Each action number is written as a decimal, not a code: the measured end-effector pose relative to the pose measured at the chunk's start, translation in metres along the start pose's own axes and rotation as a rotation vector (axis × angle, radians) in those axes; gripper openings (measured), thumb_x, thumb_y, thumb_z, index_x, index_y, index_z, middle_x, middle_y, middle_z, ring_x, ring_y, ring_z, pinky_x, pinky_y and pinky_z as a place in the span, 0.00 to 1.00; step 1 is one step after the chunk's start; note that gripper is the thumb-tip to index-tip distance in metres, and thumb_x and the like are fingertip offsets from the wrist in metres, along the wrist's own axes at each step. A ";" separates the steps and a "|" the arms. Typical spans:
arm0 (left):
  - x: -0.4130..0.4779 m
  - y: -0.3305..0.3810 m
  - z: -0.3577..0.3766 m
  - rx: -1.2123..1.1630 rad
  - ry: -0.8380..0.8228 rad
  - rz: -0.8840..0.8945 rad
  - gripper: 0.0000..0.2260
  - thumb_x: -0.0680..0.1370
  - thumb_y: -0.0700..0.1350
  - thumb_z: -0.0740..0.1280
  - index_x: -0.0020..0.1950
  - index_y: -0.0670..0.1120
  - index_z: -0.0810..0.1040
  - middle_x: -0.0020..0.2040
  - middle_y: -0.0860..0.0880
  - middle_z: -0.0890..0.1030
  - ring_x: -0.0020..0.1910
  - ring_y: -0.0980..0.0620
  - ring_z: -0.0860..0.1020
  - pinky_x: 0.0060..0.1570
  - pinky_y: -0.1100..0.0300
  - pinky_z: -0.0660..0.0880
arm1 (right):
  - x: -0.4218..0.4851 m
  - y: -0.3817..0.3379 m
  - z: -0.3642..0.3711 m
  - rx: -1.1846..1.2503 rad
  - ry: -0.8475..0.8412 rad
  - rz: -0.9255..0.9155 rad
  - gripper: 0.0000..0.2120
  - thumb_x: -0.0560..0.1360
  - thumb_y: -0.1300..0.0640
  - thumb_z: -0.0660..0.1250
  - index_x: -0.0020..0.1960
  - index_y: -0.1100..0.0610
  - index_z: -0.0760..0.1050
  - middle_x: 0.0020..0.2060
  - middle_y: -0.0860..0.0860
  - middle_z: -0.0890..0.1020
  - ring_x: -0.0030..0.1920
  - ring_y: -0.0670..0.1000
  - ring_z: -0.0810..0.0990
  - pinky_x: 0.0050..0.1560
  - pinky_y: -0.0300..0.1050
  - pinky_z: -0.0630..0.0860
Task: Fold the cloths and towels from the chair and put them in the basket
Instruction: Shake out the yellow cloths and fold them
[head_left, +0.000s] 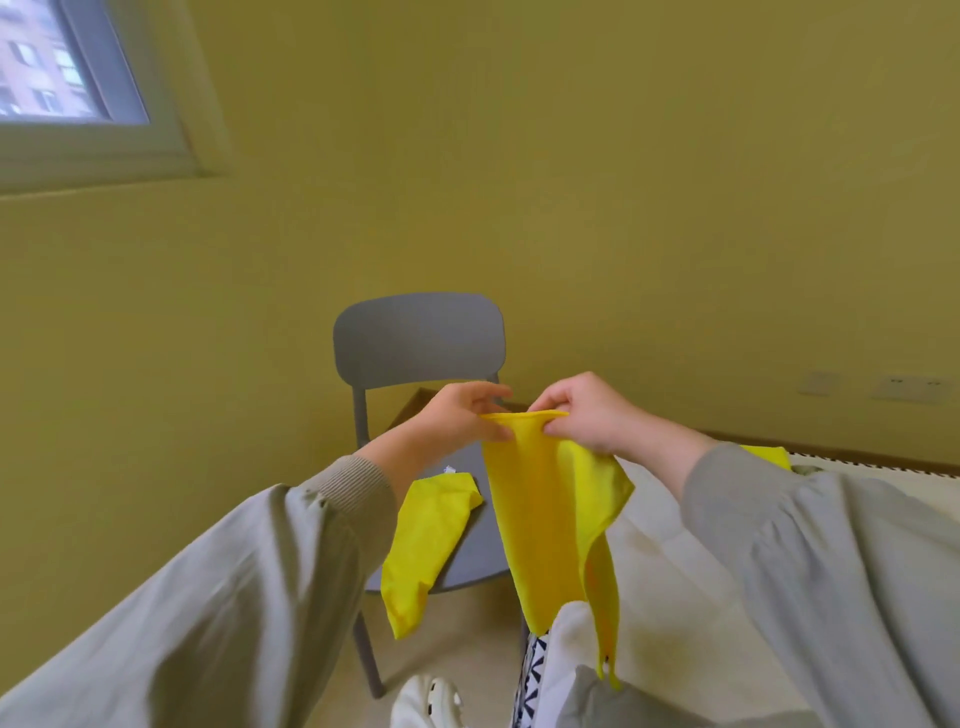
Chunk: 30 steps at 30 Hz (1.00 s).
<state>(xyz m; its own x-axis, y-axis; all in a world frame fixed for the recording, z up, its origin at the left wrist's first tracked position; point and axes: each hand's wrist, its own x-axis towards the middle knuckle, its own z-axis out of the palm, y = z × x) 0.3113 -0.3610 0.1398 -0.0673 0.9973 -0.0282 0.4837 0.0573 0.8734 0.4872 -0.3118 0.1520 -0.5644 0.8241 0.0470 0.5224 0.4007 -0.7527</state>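
A yellow cloth (550, 519) hangs in the air in front of me, above the edge of the grey chair (418, 343). My left hand (457, 415) and my right hand (587, 410) pinch its top edge close together, and the rest droops down in folds. A second yellow cloth (423, 540) lies on the chair seat and hangs over its front left edge. Behind my right forearm a small patch of another yellow cloth (769, 454) shows. No basket can be made out with certainty.
The chair stands against a yellow-green wall. To the right lies a white padded surface (675, 561) with a brown edge. A patterned black and white item (530, 680) and a white shoe (431, 701) are at the bottom. A window (62, 62) sits upper left.
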 end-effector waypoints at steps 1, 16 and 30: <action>-0.004 0.004 -0.003 0.065 0.027 0.014 0.19 0.71 0.38 0.74 0.61 0.45 0.78 0.52 0.49 0.81 0.50 0.53 0.78 0.50 0.62 0.75 | -0.002 -0.006 -0.001 -0.001 0.006 -0.012 0.12 0.71 0.72 0.67 0.49 0.60 0.81 0.47 0.61 0.83 0.44 0.51 0.78 0.47 0.44 0.74; -0.023 0.039 -0.031 0.500 0.261 0.278 0.07 0.75 0.40 0.70 0.43 0.52 0.76 0.41 0.55 0.78 0.42 0.53 0.75 0.38 0.62 0.70 | -0.016 -0.004 -0.027 -0.243 0.035 -0.016 0.09 0.70 0.62 0.72 0.33 0.56 0.75 0.25 0.48 0.71 0.27 0.45 0.67 0.27 0.39 0.63; -0.022 0.035 -0.039 0.888 0.184 0.423 0.09 0.77 0.37 0.63 0.50 0.50 0.79 0.42 0.54 0.77 0.39 0.53 0.72 0.37 0.61 0.68 | -0.019 0.012 -0.042 -0.035 0.223 -0.161 0.19 0.68 0.75 0.66 0.36 0.51 0.72 0.38 0.54 0.77 0.41 0.51 0.76 0.44 0.49 0.75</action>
<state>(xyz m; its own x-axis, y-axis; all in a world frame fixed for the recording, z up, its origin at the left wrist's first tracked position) 0.2961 -0.3823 0.1902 0.1633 0.9252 0.3424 0.9707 -0.2127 0.1119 0.5312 -0.3055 0.1698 -0.4899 0.8147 0.3105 0.4612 0.5443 -0.7007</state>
